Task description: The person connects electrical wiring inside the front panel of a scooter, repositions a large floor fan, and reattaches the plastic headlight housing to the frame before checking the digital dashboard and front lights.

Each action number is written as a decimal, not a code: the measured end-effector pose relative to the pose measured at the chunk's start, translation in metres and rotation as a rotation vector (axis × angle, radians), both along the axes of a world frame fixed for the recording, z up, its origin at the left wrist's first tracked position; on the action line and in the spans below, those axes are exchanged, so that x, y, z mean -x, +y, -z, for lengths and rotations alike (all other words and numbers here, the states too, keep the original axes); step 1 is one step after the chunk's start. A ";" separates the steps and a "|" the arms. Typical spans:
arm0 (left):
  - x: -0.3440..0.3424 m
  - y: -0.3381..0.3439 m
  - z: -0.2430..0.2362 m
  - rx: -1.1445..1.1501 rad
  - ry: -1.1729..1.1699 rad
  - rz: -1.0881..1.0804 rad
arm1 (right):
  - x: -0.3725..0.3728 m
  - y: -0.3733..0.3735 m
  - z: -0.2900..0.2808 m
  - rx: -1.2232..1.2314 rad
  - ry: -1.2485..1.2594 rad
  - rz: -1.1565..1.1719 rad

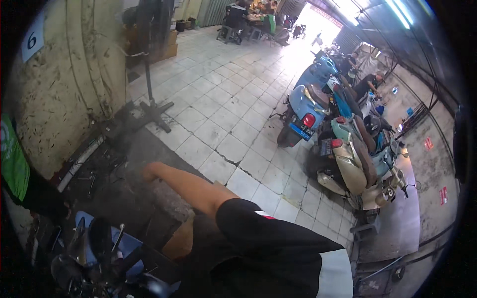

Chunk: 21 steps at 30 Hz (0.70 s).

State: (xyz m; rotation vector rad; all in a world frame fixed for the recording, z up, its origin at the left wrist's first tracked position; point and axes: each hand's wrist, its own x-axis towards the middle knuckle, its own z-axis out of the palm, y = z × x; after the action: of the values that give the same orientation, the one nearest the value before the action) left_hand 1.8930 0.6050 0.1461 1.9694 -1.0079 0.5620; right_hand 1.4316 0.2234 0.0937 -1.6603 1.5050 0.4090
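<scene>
My right arm, in a black sleeve with a white panel, reaches across the lower middle toward the left. At its end is my right hand, low over the dark work mat. Its fingers point away and are blurred, so what they hold, if anything, does not show. Nearest to the hand are a grey, worn-looking surface and scattered hand tools. Part of a scooter with light blue panels and dark handlebar parts fills the lower left. My left hand is out of view.
A metal stand with a splayed foot rises beyond the mat. A person in a green and black top is at the left edge. Scooters, one blue and one cream, line the right side of the tiled floor.
</scene>
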 end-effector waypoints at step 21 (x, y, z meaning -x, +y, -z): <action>0.423 -0.222 -0.120 -0.167 1.109 1.038 | 0.069 -0.155 0.126 0.344 -0.174 -0.637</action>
State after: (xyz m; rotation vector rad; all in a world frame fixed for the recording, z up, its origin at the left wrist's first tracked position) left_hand 1.4704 0.3826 0.2658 1.2358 -1.1048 -1.0858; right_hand 1.3627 0.0688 -0.0323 -2.3809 0.9248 0.3350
